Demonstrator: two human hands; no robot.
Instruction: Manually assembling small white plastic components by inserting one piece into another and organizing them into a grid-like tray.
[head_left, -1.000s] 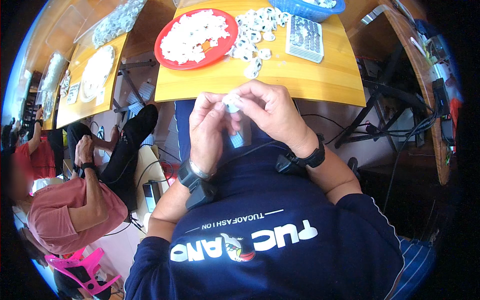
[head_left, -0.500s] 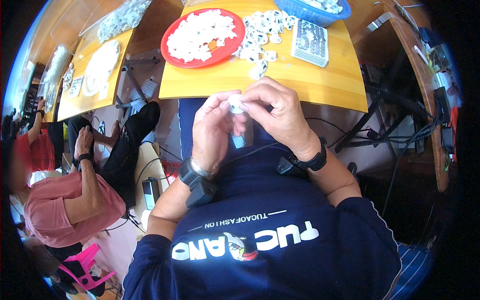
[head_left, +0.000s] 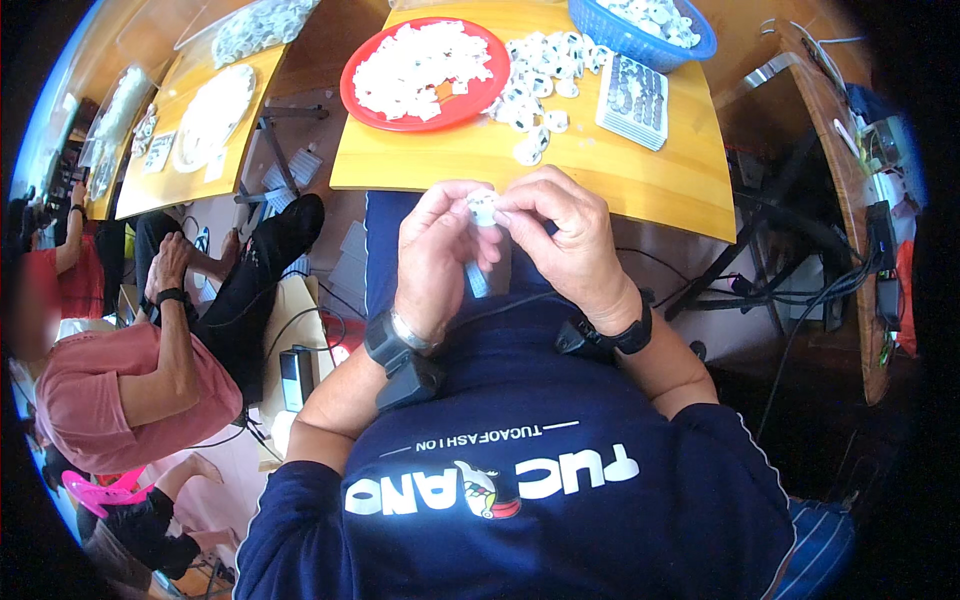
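Above my lap, just off the table's near edge, a small round white plastic piece [head_left: 483, 211] is pinched between both hands. My left hand [head_left: 440, 250] has its thumb and fingers closed on its left side. My right hand [head_left: 572, 235] grips the right side with thumb and forefinger. Uneven detail shows on the piece's face, too small to make out. Beyond my hands lies a pile of round white pieces with dark marks [head_left: 541, 82]. A red plate [head_left: 352, 92] heaped with small white parts [head_left: 425, 68] stands left of that pile.
A blue plastic basket [head_left: 650, 45] of white pieces stands at the table's far right, behind a stack of white sheets bearing dark grey pads [head_left: 634, 100]. The wooden table [head_left: 440, 165] ends just past my hands. At left sits a person in a pink shirt [head_left: 140, 385].
The round white piece has turned in my fingers and shows a more uneven face. Both hands appear slightly farther right. My view has shifted, so the table items sit farther right too.
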